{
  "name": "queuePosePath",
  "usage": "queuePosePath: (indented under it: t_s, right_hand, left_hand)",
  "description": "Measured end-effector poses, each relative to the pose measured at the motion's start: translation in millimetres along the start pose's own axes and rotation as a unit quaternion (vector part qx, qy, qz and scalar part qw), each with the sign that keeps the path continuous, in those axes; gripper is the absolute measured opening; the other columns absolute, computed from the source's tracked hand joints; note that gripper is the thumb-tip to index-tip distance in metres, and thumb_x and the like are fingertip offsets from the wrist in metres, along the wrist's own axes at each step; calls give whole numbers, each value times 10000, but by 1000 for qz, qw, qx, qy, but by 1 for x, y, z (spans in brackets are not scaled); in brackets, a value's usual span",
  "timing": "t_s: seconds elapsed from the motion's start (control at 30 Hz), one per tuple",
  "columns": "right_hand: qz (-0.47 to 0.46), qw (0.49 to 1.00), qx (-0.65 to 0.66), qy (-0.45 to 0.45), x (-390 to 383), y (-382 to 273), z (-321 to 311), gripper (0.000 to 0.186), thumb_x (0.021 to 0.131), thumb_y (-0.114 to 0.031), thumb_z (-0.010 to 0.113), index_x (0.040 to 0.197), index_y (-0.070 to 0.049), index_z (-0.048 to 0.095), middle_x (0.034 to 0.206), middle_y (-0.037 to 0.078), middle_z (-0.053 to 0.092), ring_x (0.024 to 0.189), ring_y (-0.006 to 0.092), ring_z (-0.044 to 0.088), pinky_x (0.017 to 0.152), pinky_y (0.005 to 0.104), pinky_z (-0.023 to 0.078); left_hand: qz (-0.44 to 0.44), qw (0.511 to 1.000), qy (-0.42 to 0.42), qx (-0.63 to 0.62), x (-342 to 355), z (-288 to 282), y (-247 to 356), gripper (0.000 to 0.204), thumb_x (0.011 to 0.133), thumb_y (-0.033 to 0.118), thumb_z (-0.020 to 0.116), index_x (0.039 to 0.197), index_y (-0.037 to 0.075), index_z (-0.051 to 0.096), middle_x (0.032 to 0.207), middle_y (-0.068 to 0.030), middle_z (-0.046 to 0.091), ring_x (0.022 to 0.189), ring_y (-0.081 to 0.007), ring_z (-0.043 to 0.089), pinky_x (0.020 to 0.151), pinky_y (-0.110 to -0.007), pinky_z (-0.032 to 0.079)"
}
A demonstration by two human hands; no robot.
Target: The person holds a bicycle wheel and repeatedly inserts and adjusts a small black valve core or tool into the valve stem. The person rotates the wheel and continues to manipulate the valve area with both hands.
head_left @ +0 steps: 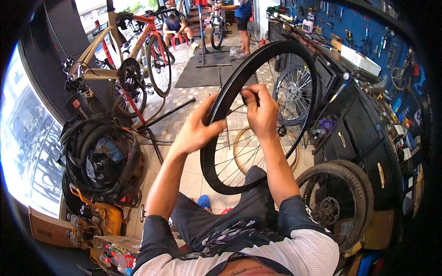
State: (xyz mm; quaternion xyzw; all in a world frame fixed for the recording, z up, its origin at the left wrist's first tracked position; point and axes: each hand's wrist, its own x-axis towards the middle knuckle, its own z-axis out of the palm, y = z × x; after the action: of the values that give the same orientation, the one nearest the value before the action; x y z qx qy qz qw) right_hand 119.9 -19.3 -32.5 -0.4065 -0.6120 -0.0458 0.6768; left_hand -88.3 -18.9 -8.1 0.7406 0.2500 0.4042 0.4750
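A black deep-rimmed bicycle wheel (210, 158) stands tilted in front of me, its lower edge by my thigh. My left hand (199, 125) is around the left side of the rim, thumb across its face and fingers at its outer edge. On the inner side of the rim, my right hand (262, 109) is closed in a pinch with curled fingers. A small dark bit shows at its fingertips, but I cannot make out what it is. Thin spokes run to the black hub (281, 131), right of my right wrist.
Bicycles, one with a tan frame (94, 55), stand at the left above piled tyres (76, 152). Knobby-tyred wheels (343, 184) lean at the right by black drawers (363, 133). Tools hang on a blue wall (359, 23). Two people are at the back, one seated (174, 25), one standing (242, 23).
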Motion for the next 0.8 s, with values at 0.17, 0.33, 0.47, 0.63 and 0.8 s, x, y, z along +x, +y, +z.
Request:
queuePosePath:
  t_s: [0.17, 0.33, 0.47, 0.63, 0.8]
  right_hand:
    - [134, 970, 199, -40, -10, -12, -1, 234, 972, -183, 793, 972, -9, 637, 848, 74, 729, 733, 122, 691, 632, 293, 542]
    - [-173, 981, -67, 54, -20, -5, -1, 387, 864, -89, 874, 1170, -30, 645, 1026, 142, 657, 838, 221, 663, 614, 286, 532]
    - [-156, 979, -127, 43, -33, -2, -4, 529, 867, -79, 860, 1329, 14, 621, 1237, 207, 555, 962, 325, 685, 732, 370, 612]
    - [-153, 980, -113, 52, -26, -1, -14, 359, 917, -41, 800, 1249, 11, 676, 1107, 166, 658, 915, 307, 709, 750, 368, 597]
    - [141, 969, 196, -41, -21, 13, -18, 242, 1040, -156, 701, 1221, -1, 662, 946, 102, 724, 841, 159, 675, 693, 290, 516]
  left_hand:
    - [31, 997, -31, 59, 22, -7, 22, 423, 946, 123, 711, 1345, 0, 643, 1019, -20, 693, 882, -78, 581, 786, -258, 485]
    - [56, 998, -4, 35, 24, 6, 20, 334, 959, 155, 708, 1248, -12, 697, 968, -21, 709, 881, -77, 588, 801, -275, 494]
    - [52, 997, 10, 56, 26, 13, 22, 307, 958, 182, 724, 1183, -27, 713, 950, -25, 721, 881, -87, 600, 812, -292, 505]
    - [-8, 998, -59, 5, 20, 16, 19, 393, 945, 173, 751, 1302, 25, 680, 957, 25, 672, 789, -50, 531, 691, -235, 425]
    - [13, 999, -37, 23, 25, 10, 3, 447, 889, 160, 708, 1310, 12, 706, 1062, -15, 709, 956, -99, 578, 863, -279, 457]
